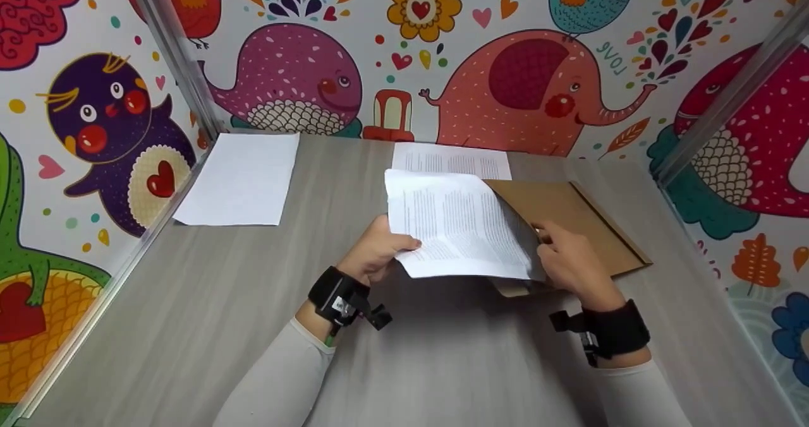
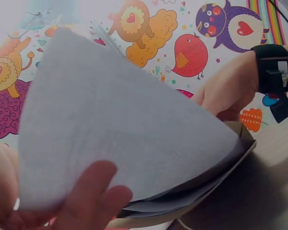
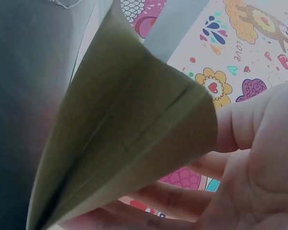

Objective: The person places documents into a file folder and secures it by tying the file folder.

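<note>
My left hand [image 1: 377,250] pinches the left edge of a printed sheet [image 1: 458,225], its thumb lying on top. The sheet's right side reaches into the mouth of a brown kraft paper file envelope [image 1: 594,225]. In the left wrist view, more paper edges show inside the envelope [image 2: 242,136], below the raised sheet [image 2: 110,110]. My right hand [image 1: 575,263] grips the envelope at its mouth. The right wrist view has the thumb and fingers of the right hand [image 3: 259,148] about the folded brown side [image 3: 129,120]; some fingertips are hidden behind it.
A blank white sheet [image 1: 243,177] lies at the table's back left. Behind the envelope, another printed page [image 1: 452,155] lies partly covered. Walls with cartoon animals [image 1: 505,92] and metal edge strips [image 1: 82,323] bound the grey table [image 1: 189,313].
</note>
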Tool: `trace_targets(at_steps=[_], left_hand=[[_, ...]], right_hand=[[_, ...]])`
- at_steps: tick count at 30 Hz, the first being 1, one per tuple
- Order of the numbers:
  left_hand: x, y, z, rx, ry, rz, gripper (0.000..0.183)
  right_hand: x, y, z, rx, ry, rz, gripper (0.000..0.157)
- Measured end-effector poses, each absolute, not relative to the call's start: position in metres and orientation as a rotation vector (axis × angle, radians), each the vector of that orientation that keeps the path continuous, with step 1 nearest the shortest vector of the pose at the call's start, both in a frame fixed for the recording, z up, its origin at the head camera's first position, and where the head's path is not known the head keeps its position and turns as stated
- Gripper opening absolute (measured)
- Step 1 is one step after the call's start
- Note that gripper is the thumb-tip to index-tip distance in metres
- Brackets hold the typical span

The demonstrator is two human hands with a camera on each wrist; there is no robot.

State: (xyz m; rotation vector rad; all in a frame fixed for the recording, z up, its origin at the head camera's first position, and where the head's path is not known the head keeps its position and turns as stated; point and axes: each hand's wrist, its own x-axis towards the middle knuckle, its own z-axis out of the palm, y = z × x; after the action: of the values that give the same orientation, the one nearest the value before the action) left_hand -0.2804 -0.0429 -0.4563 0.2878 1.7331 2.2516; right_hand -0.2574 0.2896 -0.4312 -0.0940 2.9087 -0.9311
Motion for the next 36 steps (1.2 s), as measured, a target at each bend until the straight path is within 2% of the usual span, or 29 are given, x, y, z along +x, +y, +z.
trace_targets(at_steps=[13, 26, 36], left_hand=[[-0.271, -0.021, -0.468, 0.263, 1.758, 2.193, 0.056], [-0.276, -0.046, -0.449, 0.277, 1.797, 2.192, 0.061], [-0.267, -0.029, -0.451, 0.290, 1.802, 2.207, 0.062]], right_hand=[[-0.251, 0.274, -0.435, -0.200, 3.004, -0.820, 0.057], [-0.248, 0.267, -0.437, -0.237, 3.062, -0.694, 0.054], [-0.245, 0.267, -0.437, -0.245, 3.052, -0.732, 0.055]])
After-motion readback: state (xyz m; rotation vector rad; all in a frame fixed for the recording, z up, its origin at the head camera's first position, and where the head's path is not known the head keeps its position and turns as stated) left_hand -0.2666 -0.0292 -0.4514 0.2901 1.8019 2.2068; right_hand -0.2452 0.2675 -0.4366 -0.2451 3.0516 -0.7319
